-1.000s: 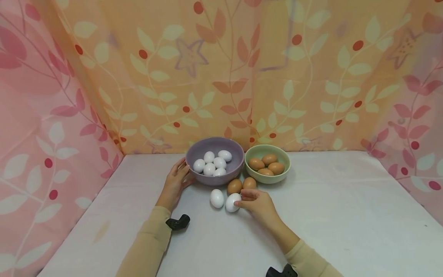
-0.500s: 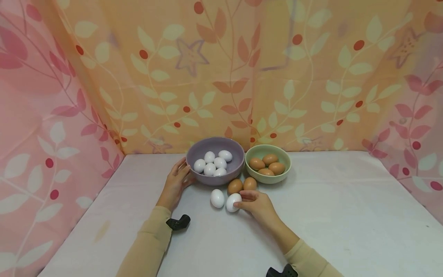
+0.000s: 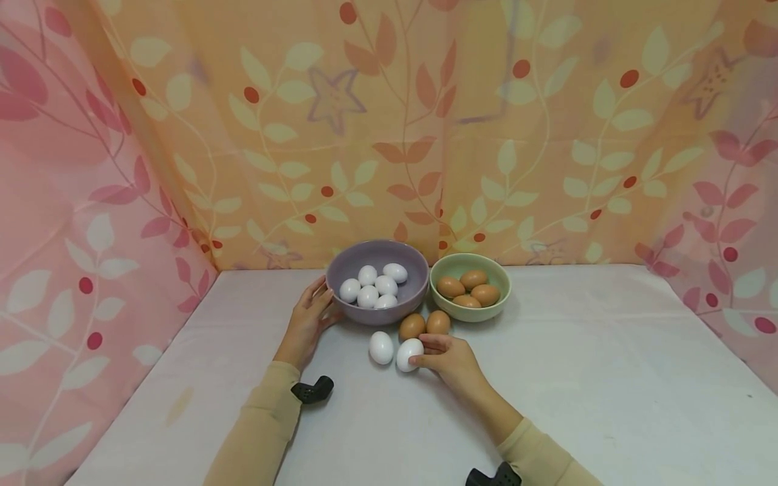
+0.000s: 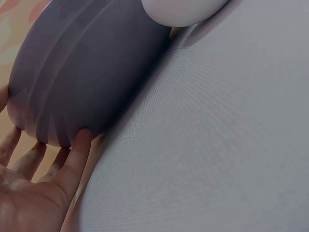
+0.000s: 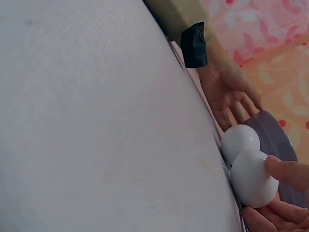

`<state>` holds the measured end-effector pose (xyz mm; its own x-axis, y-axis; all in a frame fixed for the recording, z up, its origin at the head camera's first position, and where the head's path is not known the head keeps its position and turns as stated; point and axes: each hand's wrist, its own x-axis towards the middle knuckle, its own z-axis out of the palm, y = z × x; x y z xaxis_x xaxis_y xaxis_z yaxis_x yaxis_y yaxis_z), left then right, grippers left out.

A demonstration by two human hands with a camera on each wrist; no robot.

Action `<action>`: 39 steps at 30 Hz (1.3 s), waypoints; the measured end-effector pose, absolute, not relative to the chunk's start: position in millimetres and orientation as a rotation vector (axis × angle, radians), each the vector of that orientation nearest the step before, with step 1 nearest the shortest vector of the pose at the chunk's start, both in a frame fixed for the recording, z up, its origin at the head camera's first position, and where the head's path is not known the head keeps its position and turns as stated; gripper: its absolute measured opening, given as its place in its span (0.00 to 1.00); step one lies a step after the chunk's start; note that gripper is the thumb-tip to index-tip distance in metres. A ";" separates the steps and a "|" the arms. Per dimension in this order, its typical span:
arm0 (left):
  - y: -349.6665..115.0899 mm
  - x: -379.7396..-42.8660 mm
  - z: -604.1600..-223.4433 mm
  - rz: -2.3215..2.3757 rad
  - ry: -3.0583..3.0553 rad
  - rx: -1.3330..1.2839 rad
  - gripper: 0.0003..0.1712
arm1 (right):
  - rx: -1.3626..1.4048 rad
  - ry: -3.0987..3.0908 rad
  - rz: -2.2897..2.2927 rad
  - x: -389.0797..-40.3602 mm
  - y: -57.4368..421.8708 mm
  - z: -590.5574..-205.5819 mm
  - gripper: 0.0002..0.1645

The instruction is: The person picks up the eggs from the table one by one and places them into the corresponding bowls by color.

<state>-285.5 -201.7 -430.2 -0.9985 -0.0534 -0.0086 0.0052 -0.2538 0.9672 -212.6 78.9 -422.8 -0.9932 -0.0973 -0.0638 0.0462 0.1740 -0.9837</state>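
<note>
A purple bowl (image 3: 416,270) holding several white eggs stands at the back of the table. My left hand (image 3: 309,324) rests its fairly straight fingertips against the bowl's left side; the left wrist view shows those fingers (image 4: 79,150) touching the outer wall. My right hand (image 3: 452,361) has its thumb and fingers around a white egg (image 3: 408,356) that sits at table level. In the right wrist view the thumb lies on one side of this egg (image 5: 253,181), with fingers on the other. Another white egg (image 3: 381,348) lies just left of it.
Right of the purple bowl stands a smaller green bowl (image 3: 501,283) with several brown eggs. Two loose brown eggs, one on the left (image 3: 412,327) and one on the right (image 3: 438,322), lie before the bowls. A patterned curtain (image 3: 292,155) hangs behind the white-covered table (image 3: 608,378).
</note>
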 end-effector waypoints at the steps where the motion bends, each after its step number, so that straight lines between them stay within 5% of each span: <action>1: -201.8 -285.6 -430.2 -2.459 -1.898 0.064 0.33 | -0.051 2.319 -1.946 -212.5 78.7 -422.6 0.29; 39: -200.5 -284.8 -428.4 -2.456 -1.898 0.075 0.32 | -0.170 2.419 -1.745 -211.9 80.9 -418.3 0.30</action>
<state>-284.8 -200.5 -428.4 -0.9981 -0.0589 -0.0155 -0.0002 -0.2521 0.9677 -211.9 80.9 -418.3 -0.9817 -0.1811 -0.0585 -0.0016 0.3151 -0.9490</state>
